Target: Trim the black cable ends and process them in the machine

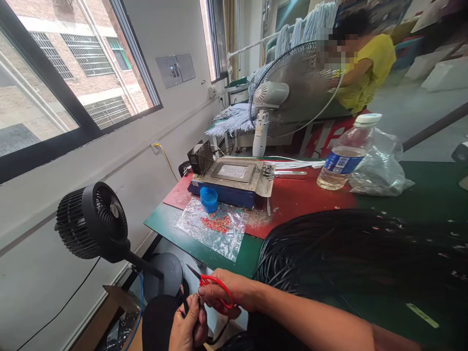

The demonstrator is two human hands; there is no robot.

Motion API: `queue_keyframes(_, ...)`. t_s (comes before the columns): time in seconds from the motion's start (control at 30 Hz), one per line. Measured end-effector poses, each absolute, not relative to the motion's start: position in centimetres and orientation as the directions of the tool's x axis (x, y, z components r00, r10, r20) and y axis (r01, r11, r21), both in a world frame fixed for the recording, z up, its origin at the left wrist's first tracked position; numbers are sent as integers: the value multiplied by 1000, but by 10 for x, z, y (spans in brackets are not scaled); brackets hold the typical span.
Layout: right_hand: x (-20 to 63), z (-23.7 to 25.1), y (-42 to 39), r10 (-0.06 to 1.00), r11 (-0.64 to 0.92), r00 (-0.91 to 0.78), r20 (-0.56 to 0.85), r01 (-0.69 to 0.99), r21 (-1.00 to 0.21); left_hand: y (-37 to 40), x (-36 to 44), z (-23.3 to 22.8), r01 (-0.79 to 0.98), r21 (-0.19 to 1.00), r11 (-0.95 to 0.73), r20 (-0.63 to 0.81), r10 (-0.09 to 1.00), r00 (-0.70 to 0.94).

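Note:
Low at the table's near edge, my right hand (223,292) grips red-handled scissors (214,287) whose dark blades point up and left. Just below it, my left hand (188,326) pinches a thin black cable end (185,306) close to the blades. A large bundle of black cables (351,253) lies on the green table (164,225) to the right of both hands.
A blue cap (209,199) and red bits on a plastic bag (215,229) lie ahead, by a metal-topped blue machine (234,180). A water bottle (345,156), clear bag (382,168), white fan (288,92) and black floor fan (93,219) stand around. A person in yellow (365,68) works behind.

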State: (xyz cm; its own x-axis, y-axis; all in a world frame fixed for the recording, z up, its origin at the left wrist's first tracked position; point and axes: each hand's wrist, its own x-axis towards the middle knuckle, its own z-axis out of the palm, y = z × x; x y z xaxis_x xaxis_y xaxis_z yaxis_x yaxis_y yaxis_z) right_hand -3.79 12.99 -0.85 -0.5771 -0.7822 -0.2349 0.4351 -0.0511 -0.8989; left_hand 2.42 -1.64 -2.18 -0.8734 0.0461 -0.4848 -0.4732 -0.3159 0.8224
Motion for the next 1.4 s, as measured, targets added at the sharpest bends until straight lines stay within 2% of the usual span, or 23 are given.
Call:
queue_keyframes(0.2, -36, -3, 127, -739, -43, -617, -271, 445, -895, -17, 24, -25, -434, 870, -233, -446, 1, -895)
queue_keyframes(0.33, -36, -3, 127, -733, -44, -621, -278, 451, -891, -15, 24, -25, -425, 868, -259, -448, -37, -893)
queue_keyframes(0.5, -37, -9, 128, -768, -64, -601, -222, 417, -907, -12, 24, -28, -439, 846, -302, -474, -50, -879)
queue_keyframes(0.73, -36, -19, 125, -768, -80, -611, -191, 388, -918, -10, 24, -25, -414, 855, -312, -492, -238, -837)
queue_keyframes(1.0, -37, -22, 125, -698, -64, -679, -227, 375, -925, -8, 25, -24, -382, 874, -299, -459, -253, -852)
queue_keyframes(1.23, -37, -17, 125, -699, 13, -662, -271, 367, -930, -10, 24, -30, -367, 867, -337, -457, -245, -855)
queue_keyframes(1.4, -36, -11, 126, -659, 24, -725, -201, 246, -969, -9, 25, -31, -325, 902, -285, -416, -368, -832)
